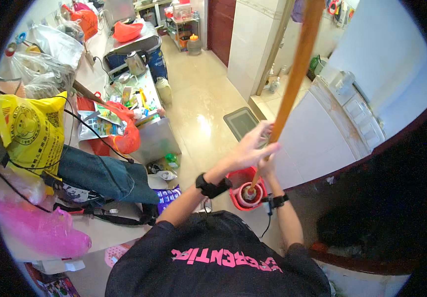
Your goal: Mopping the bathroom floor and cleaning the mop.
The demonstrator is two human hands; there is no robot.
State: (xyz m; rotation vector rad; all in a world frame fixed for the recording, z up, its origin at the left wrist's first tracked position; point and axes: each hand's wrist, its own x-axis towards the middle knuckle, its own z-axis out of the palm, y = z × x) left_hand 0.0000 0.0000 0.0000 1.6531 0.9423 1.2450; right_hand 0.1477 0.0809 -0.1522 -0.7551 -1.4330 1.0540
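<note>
A mop with a long wooden handle stands tilted, its lower end in a red bucket. Its head sits inside the round basket within the bucket; its strands are mostly hidden. My left hand is on the handle, its thumb lying across the wood and its fingers partly behind it. Just below, my right hand closes around the same handle, its fingers partly covered by the left hand. Both wrists wear black bands.
Shiny tiled floor stretches ahead, with a grey mat by a raised tiled step. On the left, a cluttered table holds a kettle and red bags. A yellow bag hangs nearer. A white panel stands right of the bucket.
</note>
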